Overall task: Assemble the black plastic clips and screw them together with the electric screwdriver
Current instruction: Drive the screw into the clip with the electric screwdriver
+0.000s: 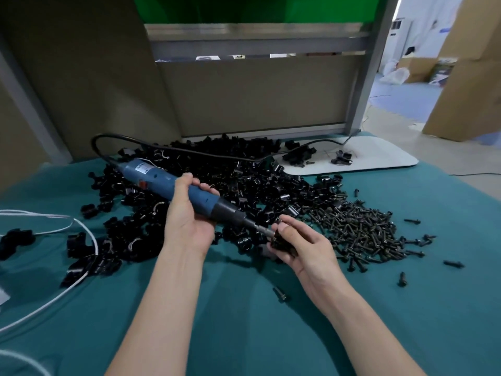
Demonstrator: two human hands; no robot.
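Left hand [187, 218] wrapped around screwdriver [173, 187], bit pointing 4 o'clock into clip [282, 244] pinched in right hand [303, 251]. Screws [363, 232] heaped at 3 o'clock.

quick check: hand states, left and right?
Left hand: closed around the blue electric screwdriver.
Right hand: closed on a black plastic clip, held at the screwdriver's bit.

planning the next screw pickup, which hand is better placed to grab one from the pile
Probably the right hand: the screw pile lies just beside it, though it holds a clip. The left hand grips the screwdriver, farther away.
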